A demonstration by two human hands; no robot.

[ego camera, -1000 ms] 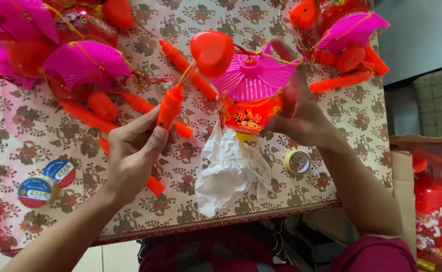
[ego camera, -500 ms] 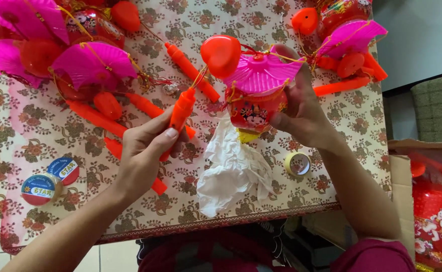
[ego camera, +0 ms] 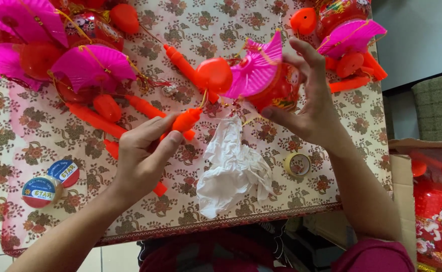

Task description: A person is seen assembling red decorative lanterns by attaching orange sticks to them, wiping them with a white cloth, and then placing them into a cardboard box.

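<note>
Left hand (ego camera: 143, 156) pinches orange handle (ego camera: 186, 121), right hand (ego camera: 314, 108) grips red lantern (ego camera: 276, 93); gold cord btwn fingers could snag & snap w/ a hard tug

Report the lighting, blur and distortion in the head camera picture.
Head view: soft, even light with faint shadows; the left hand and right hand are slightly motion-blurred around the red lantern; the white crumpled plastic is nearly washed out; table edges bow slightly.

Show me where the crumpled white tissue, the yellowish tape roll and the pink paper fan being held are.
crumpled white tissue (ego camera: 233, 168), head view, on its bunched middle.
yellowish tape roll (ego camera: 297, 164), head view, on its ring's rim.
pink paper fan (ego camera: 259, 68), head view, on its pleated face.
</note>
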